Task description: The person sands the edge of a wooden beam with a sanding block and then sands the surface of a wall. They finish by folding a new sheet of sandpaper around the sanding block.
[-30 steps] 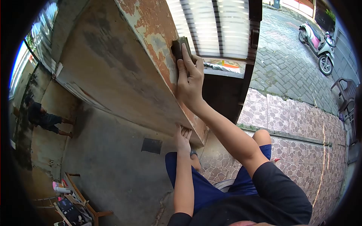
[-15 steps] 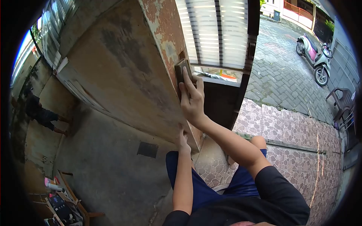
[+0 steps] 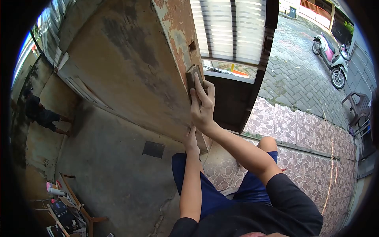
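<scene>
My right hand (image 3: 203,106) presses a dark sanding block (image 3: 194,79) against the narrow end face of the wall (image 3: 179,39), where paint is patchy and peeling. Its index finger lies along the block, and the thumb and other fingers close around the sides. Lower down, my left hand (image 3: 191,140) rests on the wall near its edge, fingers stretched out and partly hidden behind my right wrist. A small square hole (image 3: 192,46) shows in the end face above the block.
A window with striped blinds (image 3: 233,29) stands right of the wall end. Outside are a scooter (image 3: 331,59) and a plastic chair (image 3: 356,106). At left, another person (image 3: 41,112) stands by a wall, and a wooden rack (image 3: 75,201) holds assorted items.
My right hand has slid the sanding block down the wall's end face, leaving a wider gap below the square hole. My left hand stays on the wall. The view has shifted slightly.
</scene>
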A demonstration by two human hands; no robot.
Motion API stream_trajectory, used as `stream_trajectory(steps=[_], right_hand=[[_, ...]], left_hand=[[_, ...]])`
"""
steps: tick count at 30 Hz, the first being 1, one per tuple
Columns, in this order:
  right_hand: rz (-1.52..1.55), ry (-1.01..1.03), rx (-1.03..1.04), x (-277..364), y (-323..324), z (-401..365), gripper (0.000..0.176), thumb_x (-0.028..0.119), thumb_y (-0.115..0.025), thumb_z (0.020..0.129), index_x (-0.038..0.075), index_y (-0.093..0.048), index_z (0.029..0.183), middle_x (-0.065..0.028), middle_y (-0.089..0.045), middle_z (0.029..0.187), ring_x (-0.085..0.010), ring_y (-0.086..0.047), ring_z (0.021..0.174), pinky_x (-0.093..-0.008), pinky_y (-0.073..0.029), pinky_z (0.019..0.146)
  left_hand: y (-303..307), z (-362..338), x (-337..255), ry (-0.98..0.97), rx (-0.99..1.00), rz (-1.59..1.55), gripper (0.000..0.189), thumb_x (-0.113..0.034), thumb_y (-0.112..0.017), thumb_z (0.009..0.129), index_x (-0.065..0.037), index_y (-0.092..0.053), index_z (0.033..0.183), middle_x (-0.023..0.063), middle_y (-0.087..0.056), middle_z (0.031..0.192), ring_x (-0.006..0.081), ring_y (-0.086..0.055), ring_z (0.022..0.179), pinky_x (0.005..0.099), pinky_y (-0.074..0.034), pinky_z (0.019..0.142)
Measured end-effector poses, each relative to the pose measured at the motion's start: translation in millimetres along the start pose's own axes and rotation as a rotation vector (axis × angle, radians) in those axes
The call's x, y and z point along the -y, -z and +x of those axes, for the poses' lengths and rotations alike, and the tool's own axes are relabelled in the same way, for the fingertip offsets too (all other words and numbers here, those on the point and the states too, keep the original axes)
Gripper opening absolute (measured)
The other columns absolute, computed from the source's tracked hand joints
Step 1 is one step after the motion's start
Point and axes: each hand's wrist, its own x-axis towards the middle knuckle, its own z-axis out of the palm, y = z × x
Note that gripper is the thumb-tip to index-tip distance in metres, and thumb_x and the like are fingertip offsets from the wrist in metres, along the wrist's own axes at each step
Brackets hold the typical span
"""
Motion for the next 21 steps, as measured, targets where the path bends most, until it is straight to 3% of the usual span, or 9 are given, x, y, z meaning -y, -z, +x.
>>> stream_trajectory(steps=[1, 2, 5, 11, 14, 16, 18, 19, 21], right_hand=[[-0.008, 0.010, -0.051, 2.8, -7.7, 23.8, 0.048, -0.001, -0.059, 0.101, 0.007, -0.058, 0.148, -0.0167, -0.056, 0.116, -0.0262, -0.057, 0.101, -0.0336, -0.048, 0.093], [0.048, -0.032, -0.062, 2.4, -13.3, 55.2, 0.049, 0.006, -0.061, 0.101, 0.013, -0.057, 0.150, -0.0218, -0.054, 0.119, -0.0349, -0.055, 0.109, -0.0403, -0.045, 0.100], [0.044, -0.021, -0.132, -3.6, -23.6, 115.6, 0.045, 0.011, -0.058, 0.104, 0.014, -0.059, 0.148, -0.0198, -0.053, 0.113, -0.0330, -0.051, 0.102, -0.0412, -0.042, 0.095], [-0.018, 0.038, 0.046, -29.7, 8.0, -34.5, 0.053, 0.001, -0.064, 0.096, 0.010, -0.059, 0.148, -0.0258, -0.054, 0.121, -0.0378, -0.056, 0.108, -0.0409, -0.046, 0.101], [-0.035, 0.039, -0.014, -18.1, 0.8, -6.4, 0.050, -0.004, -0.060, 0.097, 0.004, -0.058, 0.147, -0.0211, -0.056, 0.119, -0.0299, -0.057, 0.102, -0.0355, -0.047, 0.095], [-0.036, 0.088, -0.077, -9.9, -9.1, 53.3, 0.048, -0.001, -0.060, 0.099, 0.007, -0.059, 0.147, -0.0193, -0.056, 0.115, -0.0292, -0.056, 0.101, -0.0351, -0.046, 0.094], [0.066, 0.028, -0.074, -10.7, -14.9, 89.1, 0.049, 0.005, -0.062, 0.099, 0.012, -0.059, 0.148, -0.0212, -0.054, 0.116, -0.0348, -0.053, 0.106, -0.0392, -0.043, 0.098], [0.096, 0.051, -0.071, -10.8, -15.0, 98.0, 0.049, 0.004, -0.062, 0.099, 0.012, -0.059, 0.148, -0.0209, -0.054, 0.116, -0.0343, -0.053, 0.106, -0.0386, -0.043, 0.097], [0.065, 0.069, -0.004, -11.1, -5.7, 69.4, 0.050, 0.003, -0.063, 0.098, 0.011, -0.060, 0.147, -0.0203, -0.053, 0.117, -0.0335, -0.055, 0.106, -0.0387, -0.045, 0.096]], left_hand=[[0.7, 0.3, 3.7, -0.009, -0.026, 0.034, 0.058, -0.039, -0.071, 0.100, 0.006, -0.063, 0.135, 0.0122, -0.062, 0.141, 0.0212, -0.054, 0.127, 0.0342, -0.038, 0.109], [1.1, -3.0, 4.5, 0.009, -0.030, 0.050, 0.058, -0.039, -0.071, 0.100, 0.006, -0.063, 0.135, 0.0122, -0.062, 0.141, 0.0212, -0.054, 0.127, 0.0342, -0.038, 0.109], [-6.0, -10.9, -0.9, 0.012, -0.119, 0.071, 0.057, -0.039, -0.070, 0.101, 0.007, -0.063, 0.134, 0.0123, -0.064, 0.137, 0.0212, -0.056, 0.124, 0.0333, -0.040, 0.107], [-10.3, -12.2, -13.3, -0.036, -0.005, 0.038, 0.059, -0.040, -0.071, 0.100, 0.009, -0.063, 0.134, 0.0136, -0.064, 0.137, 0.0223, -0.056, 0.124, 0.0340, -0.040, 0.107], [-7.5, -9.2, -1.8, -0.087, 0.006, -0.026, 0.058, -0.038, -0.072, 0.099, 0.009, -0.064, 0.133, 0.0138, -0.065, 0.135, 0.0223, -0.057, 0.123, 0.0348, -0.041, 0.106], [-10.9, -11.3, -6.5, 0.007, -0.132, 0.049, 0.058, -0.038, -0.074, 0.099, 0.009, -0.065, 0.131, 0.0137, -0.066, 0.134, 0.0222, -0.058, 0.121, 0.0351, -0.042, 0.105], [-7.3, -10.5, -5.0, -0.006, -0.120, 0.063, 0.056, -0.037, -0.075, 0.098, 0.007, -0.066, 0.131, 0.0098, -0.066, 0.131, 0.0186, -0.060, 0.114, 0.0337, -0.046, 0.100], [-6.3, -8.6, -5.7, -0.025, -0.107, 0.075, 0.054, -0.037, -0.076, 0.096, 0.004, -0.067, 0.131, 0.0058, -0.065, 0.128, 0.0149, -0.062, 0.106, 0.0323, -0.051, 0.094], [-5.7, -7.2, -6.4, -0.036, -0.086, 0.050, 0.054, -0.035, -0.075, 0.097, 0.007, -0.066, 0.130, 0.0092, -0.066, 0.131, 0.0181, -0.060, 0.113, 0.0334, -0.047, 0.099]])
